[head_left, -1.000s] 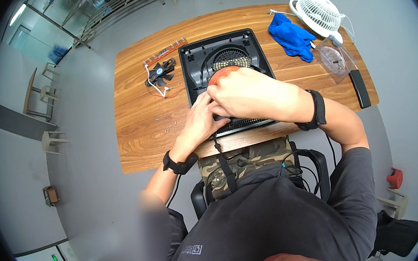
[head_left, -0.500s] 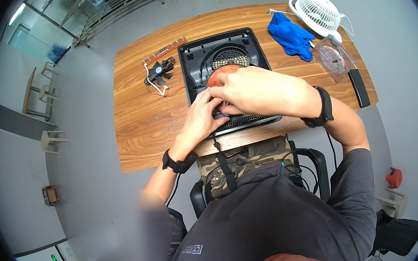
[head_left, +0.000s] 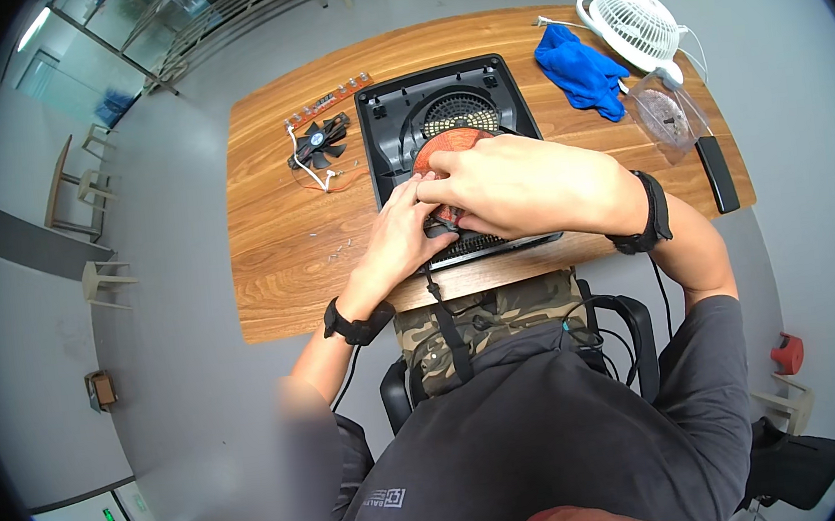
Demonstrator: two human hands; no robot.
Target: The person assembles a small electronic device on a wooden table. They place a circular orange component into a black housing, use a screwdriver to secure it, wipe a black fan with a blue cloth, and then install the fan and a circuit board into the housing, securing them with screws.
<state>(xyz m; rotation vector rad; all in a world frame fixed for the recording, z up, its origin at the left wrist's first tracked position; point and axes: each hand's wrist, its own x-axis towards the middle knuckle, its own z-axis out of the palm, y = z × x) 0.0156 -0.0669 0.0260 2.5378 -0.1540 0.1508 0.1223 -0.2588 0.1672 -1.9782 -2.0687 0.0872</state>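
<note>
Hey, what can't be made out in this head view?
Much of the coil: head view, hidden by the right hand.
What the left hand touches underneath: head view, hidden by that hand.
Part of the casing: head view, covered by both hands.
Small bits: head view, too small to identify.
Left elbow: head view, blurred.

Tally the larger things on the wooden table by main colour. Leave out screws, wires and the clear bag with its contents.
Black: 3 (open casing, bare fan, slim box)
Orange-red: 2 (round coil, circuit strip)
White: 1 (caged fan)
Blue: 1 (cloth)
Total: 7
</note>
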